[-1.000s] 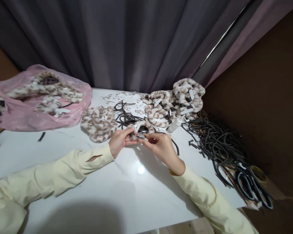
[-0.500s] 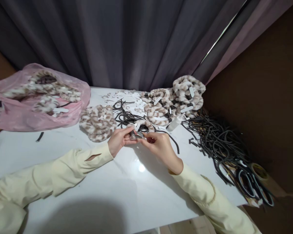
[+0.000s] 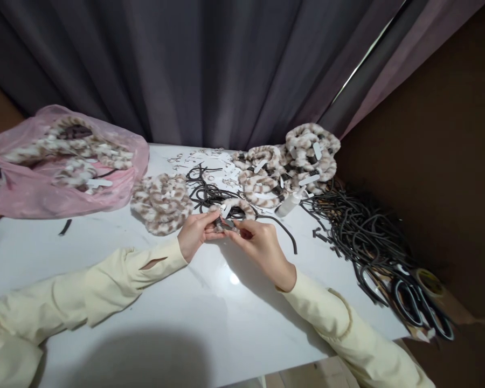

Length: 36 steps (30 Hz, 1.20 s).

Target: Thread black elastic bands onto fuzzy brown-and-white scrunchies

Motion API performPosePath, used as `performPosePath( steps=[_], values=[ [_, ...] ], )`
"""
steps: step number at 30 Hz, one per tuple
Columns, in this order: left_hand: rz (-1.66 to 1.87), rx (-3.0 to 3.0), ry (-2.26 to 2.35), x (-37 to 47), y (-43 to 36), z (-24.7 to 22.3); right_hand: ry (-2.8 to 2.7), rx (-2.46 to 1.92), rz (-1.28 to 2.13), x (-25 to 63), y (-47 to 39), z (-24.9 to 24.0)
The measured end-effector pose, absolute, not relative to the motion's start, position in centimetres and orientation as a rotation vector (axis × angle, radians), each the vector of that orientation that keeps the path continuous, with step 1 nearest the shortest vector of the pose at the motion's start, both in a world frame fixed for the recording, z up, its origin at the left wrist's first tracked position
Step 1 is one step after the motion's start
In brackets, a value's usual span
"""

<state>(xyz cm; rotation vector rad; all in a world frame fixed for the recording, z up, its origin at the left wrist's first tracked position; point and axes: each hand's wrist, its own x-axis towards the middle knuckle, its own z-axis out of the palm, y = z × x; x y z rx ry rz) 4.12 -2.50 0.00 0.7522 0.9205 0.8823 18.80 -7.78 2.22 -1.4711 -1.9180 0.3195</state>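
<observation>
Near the middle of the white table (image 3: 178, 312), my left hand (image 3: 196, 231) is closed on the left side of a small furry loop (image 3: 244, 206) with a white tag (image 3: 226, 209). My right hand (image 3: 258, 242) pinches a dark grey strip (image 3: 228, 222) at the loop's near side, its fingertips close to my left ones. Just left of my hands sits a pile of brown-and-white furry pieces (image 3: 161, 205). Behind them lie black cords (image 3: 204, 191). The fingers partly hide the strip and the loop's near edge.
A pink plastic bag (image 3: 125, 194) of furry loops lies at the left. Finished-looking tagged furry loops (image 3: 313, 151) stand at the back right, beside a small white bottle (image 3: 289, 203). A large heap of black cords (image 3: 359, 231) covers the right edge, with a tape roll (image 3: 430, 282).
My right hand and forearm have shifted slightly left, closer to my left hand. My left hand has hardly moved and still holds the loop.
</observation>
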Motion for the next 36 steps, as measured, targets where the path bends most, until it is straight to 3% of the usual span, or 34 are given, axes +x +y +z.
performPosePath(
  steps=[9,19,26,31,36],
  values=[
    [0.871,0.779,0.888,4.2,-2.3,0.0,-1.941,-1.424,0.352,19.3,-7.1,2.5],
    [0.259,0.842,0.914,2.3,1.6,1.3,-1.961,-1.315,0.289,21.0,-7.6,4.7],
    [0.135,0.971,0.968,0.8,2.1,2.4,-1.816,-1.365,0.217,22.5,-10.7,7.2],
    [0.038,1.342,0.898,0.2,2.2,4.5,-1.728,-1.571,0.170,25.8,-13.3,6.6],
    [-0.004,2.119,0.788,0.0,3.6,6.6,-1.859,-1.784,0.238,28.7,-14.8,2.9]
  ],
)
